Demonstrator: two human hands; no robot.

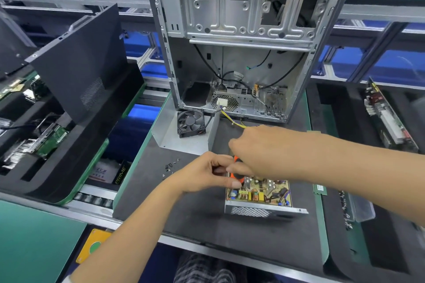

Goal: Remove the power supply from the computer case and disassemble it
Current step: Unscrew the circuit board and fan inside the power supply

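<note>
The opened power supply (259, 200) lies on the black mat, its circuit board exposed inside the metal base. Its grey cover (170, 131) lies further back with the black fan (190, 122) on it. Behind stands the empty computer case (232, 37). An orange and black screwdriver (236, 173) points down at the board's back left corner. My right hand (257, 151) grips its handle from above. My left hand (207, 173) holds the lower part of the screwdriver with curled fingers. Yellow wires (236, 124) run from the case toward my right hand.
Several small screws (170, 165) lie on the mat left of my left hand. A black side panel (78, 60) leans at the left over trays of parts. Foam trays with boards stand at the right (386, 119). A memory stick (320, 189) lies beside the supply.
</note>
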